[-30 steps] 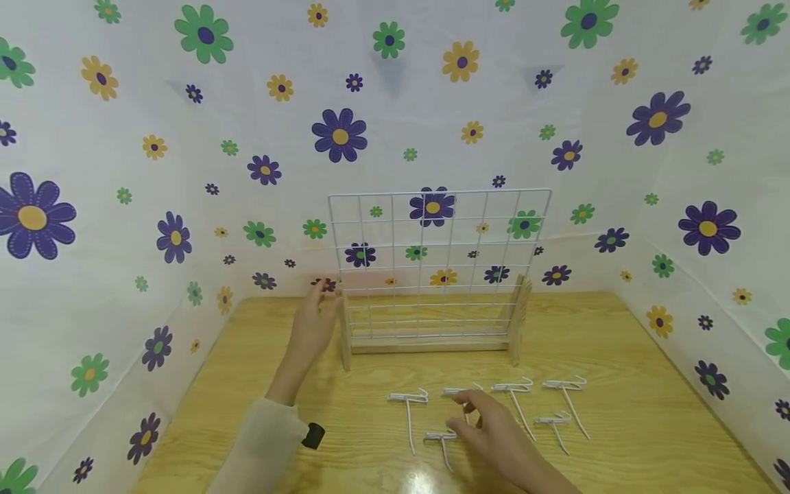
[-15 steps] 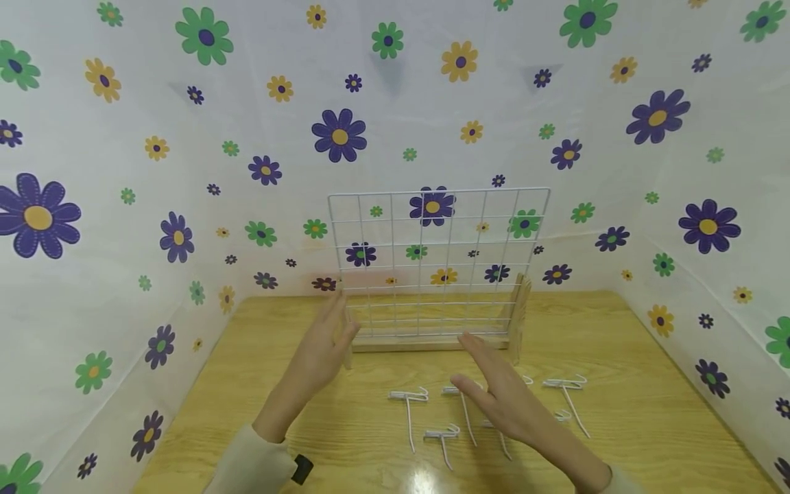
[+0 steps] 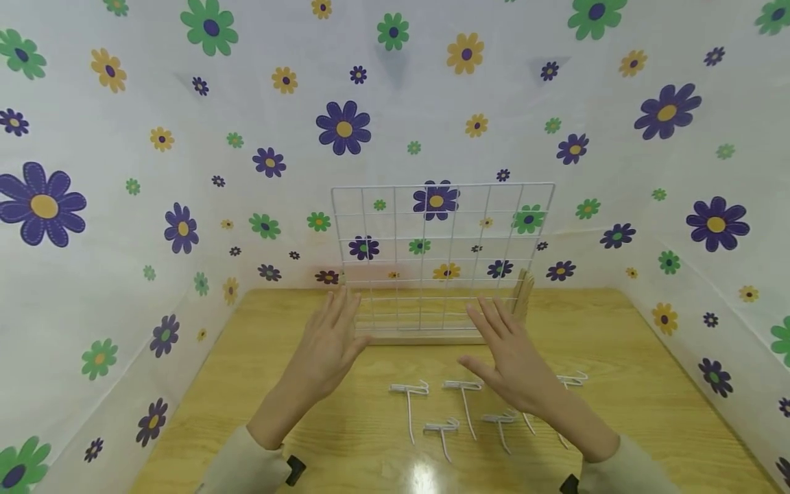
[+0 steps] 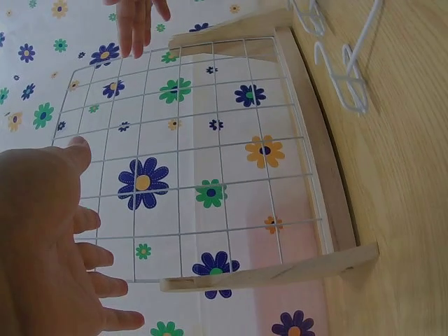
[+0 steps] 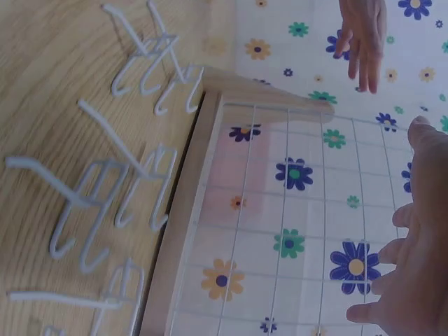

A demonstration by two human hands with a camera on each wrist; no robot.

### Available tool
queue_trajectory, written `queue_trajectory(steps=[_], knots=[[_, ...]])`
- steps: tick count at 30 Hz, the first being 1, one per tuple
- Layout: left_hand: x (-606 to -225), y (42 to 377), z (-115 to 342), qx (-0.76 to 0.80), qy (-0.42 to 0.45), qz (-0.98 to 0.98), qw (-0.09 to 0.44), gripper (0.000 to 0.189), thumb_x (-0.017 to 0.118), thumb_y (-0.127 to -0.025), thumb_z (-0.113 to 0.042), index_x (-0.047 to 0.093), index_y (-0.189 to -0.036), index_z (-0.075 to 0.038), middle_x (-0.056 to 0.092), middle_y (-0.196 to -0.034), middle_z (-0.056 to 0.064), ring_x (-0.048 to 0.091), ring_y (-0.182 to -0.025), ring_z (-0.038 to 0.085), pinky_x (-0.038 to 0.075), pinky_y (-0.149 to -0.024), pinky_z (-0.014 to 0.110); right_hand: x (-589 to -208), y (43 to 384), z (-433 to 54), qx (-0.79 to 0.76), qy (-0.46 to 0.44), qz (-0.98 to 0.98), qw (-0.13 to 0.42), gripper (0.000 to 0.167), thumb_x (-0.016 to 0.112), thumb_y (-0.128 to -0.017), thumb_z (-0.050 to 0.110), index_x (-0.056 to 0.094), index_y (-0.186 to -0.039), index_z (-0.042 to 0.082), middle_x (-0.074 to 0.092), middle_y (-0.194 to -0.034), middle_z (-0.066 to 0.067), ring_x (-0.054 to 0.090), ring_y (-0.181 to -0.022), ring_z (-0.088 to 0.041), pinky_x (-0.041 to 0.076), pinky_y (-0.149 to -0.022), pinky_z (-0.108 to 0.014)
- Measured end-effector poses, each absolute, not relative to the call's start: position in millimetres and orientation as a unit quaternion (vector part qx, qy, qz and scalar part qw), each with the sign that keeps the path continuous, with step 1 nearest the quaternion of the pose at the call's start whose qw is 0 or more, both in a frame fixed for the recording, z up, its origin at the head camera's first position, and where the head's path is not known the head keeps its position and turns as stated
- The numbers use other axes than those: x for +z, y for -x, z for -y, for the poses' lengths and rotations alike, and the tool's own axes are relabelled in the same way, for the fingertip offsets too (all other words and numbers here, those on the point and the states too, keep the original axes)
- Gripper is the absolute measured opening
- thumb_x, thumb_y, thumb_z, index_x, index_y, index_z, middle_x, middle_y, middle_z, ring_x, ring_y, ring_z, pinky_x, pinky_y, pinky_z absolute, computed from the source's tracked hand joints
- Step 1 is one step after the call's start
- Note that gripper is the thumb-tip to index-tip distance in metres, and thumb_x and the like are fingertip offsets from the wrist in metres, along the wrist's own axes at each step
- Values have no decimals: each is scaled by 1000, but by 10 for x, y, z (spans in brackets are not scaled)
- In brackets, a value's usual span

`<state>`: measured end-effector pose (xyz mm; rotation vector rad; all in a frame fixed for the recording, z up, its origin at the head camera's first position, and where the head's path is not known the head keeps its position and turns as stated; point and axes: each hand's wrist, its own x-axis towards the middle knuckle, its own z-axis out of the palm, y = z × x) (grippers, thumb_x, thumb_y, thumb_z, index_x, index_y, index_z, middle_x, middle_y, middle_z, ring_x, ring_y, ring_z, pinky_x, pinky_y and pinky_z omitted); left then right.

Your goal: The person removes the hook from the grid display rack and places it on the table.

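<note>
A white wire grid panel point(image 3: 395, 186) stands upright in a wooden stand point(image 3: 426, 339). My left hand point(image 3: 324, 343) is held before the stand's left end, fingers extended and thumb apart, holding nothing. Before the right end my right hand point(image 3: 509, 357) is stretched out the same way, also without anything in it. Both hands overlap the panel's lower part in the head view; the wrist views show no grip on its wires. Several white metal display hooks point(image 3: 409, 390) lie on the table in front, some partly hidden by my right hand and forearm.
The wooden table point(image 3: 247, 343) is enclosed by white flower-printed sheeting point(image 3: 278, 41) at the back and both sides. In the right wrist view, the hooks point(image 5: 105, 168) lie close to the stand's base bar point(image 5: 189, 210).
My right hand has moved forward off the hooks and its bent fingers have straightened. My left hand has come away from the top of the stand's left upright and turned, fingers extended.
</note>
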<state>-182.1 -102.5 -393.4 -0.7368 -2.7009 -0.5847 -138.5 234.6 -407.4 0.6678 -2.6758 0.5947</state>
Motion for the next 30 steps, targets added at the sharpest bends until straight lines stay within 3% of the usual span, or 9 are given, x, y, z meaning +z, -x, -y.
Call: queue_trajectory(steps=[10,20,30], knots=[[-3936,1720,1216,-176,246,942,142,74,46,-108,-53,22,-166,-13,2,-172,12,5,-156,41,11,-123,69,-4056,1477,-2640,165,-213,947,175,84,58,-103,51,21,-165,7,13,-170,-22,3,-156,-45,18,-117,-78],[-4021,1673,1431,-135,231,951,153,73,54,-106,-47,29,-163,-10,12,-170,20,9,-155,45,16,-120,74,-4055,1452,-3046,148,-201,950,187,82,56,-105,49,20,-165,6,13,-168,-28,-2,-156,-44,4,-123,-72],[-4021,1721,1669,-120,213,957,155,72,53,-107,-48,31,-162,-7,17,-169,23,12,-154,47,15,-120,76,-4104,1354,-3445,129,-178,959,180,81,54,-106,46,16,-166,7,3,-171,-20,-8,-157,-40,-3,-123,-70]])
